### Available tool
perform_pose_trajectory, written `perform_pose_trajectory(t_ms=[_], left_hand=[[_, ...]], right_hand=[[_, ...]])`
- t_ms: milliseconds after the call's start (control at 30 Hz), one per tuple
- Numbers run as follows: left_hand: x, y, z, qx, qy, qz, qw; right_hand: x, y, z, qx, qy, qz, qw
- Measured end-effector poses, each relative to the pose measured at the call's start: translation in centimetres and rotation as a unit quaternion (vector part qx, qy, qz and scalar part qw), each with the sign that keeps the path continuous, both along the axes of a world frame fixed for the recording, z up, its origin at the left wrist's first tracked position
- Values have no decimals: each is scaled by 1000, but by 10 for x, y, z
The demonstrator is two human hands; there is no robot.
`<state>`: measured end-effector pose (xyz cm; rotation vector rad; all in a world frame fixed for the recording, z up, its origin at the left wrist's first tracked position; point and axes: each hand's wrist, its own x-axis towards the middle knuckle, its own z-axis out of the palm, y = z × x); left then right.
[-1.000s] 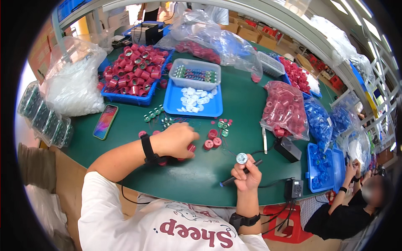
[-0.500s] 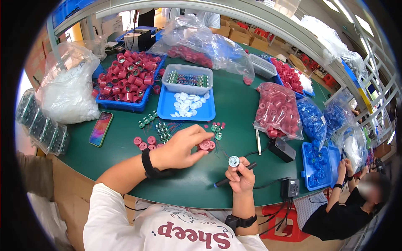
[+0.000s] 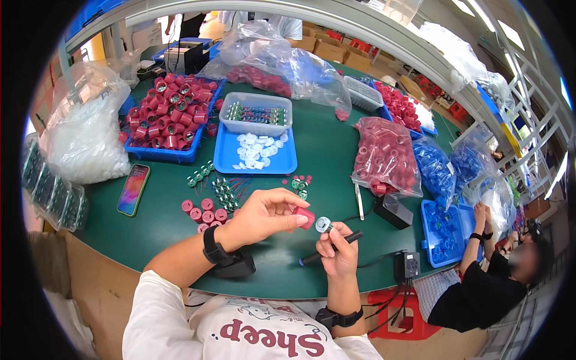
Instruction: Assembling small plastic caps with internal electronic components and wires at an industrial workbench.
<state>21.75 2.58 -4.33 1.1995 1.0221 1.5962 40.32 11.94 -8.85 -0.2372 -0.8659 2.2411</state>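
Note:
My left hand [image 3: 264, 215] is lifted above the green table [image 3: 324, 150] and pinches a small red cap [image 3: 305, 216] between thumb and fingers. Right beside it my right hand [image 3: 339, 249] holds a small round silver-white disc [image 3: 323, 224] at its fingertips and a dark pen-shaped tool [image 3: 330, 247] across the palm. The cap and the disc are nearly touching. Below my left hand several red caps [image 3: 204, 213] stand in a cluster on the table, with small green and silver parts [image 3: 223, 189] behind them.
A blue tray of white discs [image 3: 259, 150] and a clear box [image 3: 257, 113] sit ahead. A blue bin of red caps [image 3: 171, 117] is at left, a phone [image 3: 133, 189] near the left edge. Bags of red [image 3: 384, 155] and blue parts [image 3: 435, 171] lie right. Another person [image 3: 486, 282] works at lower right.
My left hand has risen from the cluster of red caps on the table with one cap in its fingers and come up against the disc in my right hand.

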Motion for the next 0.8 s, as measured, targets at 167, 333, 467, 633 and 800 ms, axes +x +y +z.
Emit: perform_pose_trajectory(t_ms=[167, 333, 467, 633, 800], left_hand=[[3, 4, 1, -26, -128, -62, 989], [6, 6, -1, -36, -27, -35, 998], [8, 7, -5, -3, 4, -25, 1000], [11, 3, 1, 46, 107, -6, 993], [7, 0, 5, 155, 317, 91, 931]], right_hand=[[1, -2, 4, 22, 2, -23, 999], [-3, -5, 14, 49, -10, -49, 998], [-8, -7, 19, 108, -60, -66, 990], [-8, -10, 22, 145, -98, -75, 982], [-8, -6, 18, 19, -20, 35, 999]])
